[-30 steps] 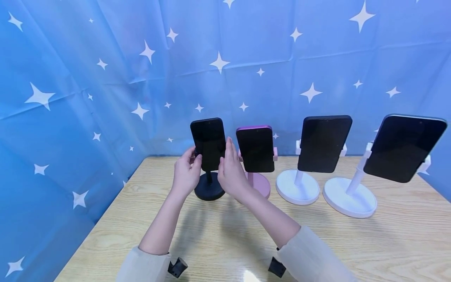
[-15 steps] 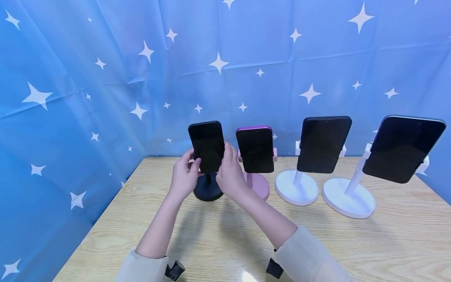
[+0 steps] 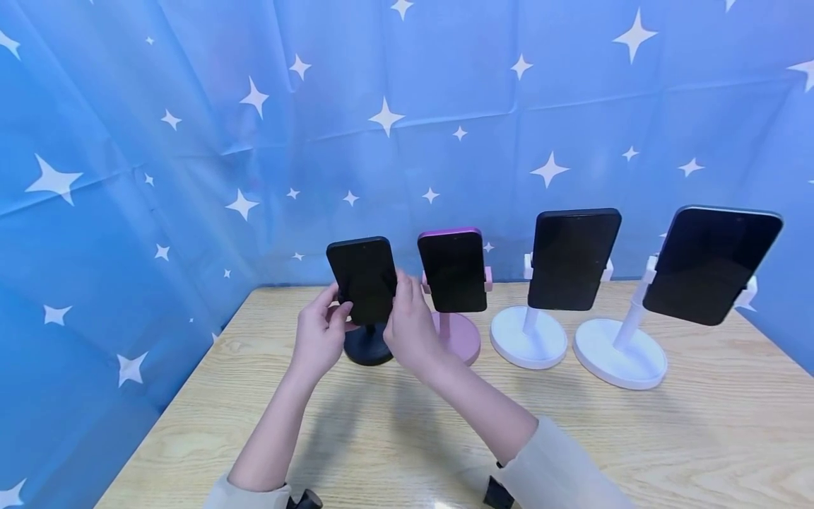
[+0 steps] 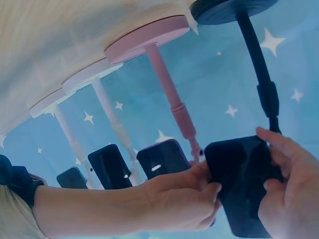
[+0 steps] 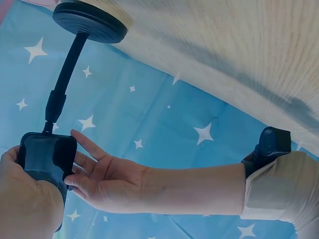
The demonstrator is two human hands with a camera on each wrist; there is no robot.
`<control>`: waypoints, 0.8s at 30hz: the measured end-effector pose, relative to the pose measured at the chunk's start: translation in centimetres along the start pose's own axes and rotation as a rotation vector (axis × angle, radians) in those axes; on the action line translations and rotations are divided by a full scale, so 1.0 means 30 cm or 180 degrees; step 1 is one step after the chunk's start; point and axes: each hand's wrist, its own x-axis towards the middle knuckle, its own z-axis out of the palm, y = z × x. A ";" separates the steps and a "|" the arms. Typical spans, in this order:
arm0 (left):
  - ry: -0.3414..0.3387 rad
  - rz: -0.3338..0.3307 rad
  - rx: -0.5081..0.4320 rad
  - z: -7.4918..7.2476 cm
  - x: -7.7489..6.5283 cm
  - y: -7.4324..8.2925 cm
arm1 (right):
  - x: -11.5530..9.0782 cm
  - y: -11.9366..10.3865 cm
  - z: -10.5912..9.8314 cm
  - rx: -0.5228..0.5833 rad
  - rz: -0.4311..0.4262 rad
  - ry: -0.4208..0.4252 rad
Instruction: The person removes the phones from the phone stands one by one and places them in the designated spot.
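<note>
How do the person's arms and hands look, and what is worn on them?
Both hands, the left hand and the right hand, are bare, with no gloves; no rings are visible. The forearms are uncovered because the pale beige sleeves are pushed up towards the elbows. On each arm, at the sleeve's edge, sits a small black device on a black strap.

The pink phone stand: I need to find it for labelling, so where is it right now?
In the head view the pink phone stand is second from the left on the table, between the black stand and a white stand, just behind the right hand.
</note>
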 end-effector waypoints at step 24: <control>-0.0061 0.0468 0.0002 -0.004 -0.042 -0.003 | -0.058 0.002 -0.070 0.0127 -0.0113 -0.0019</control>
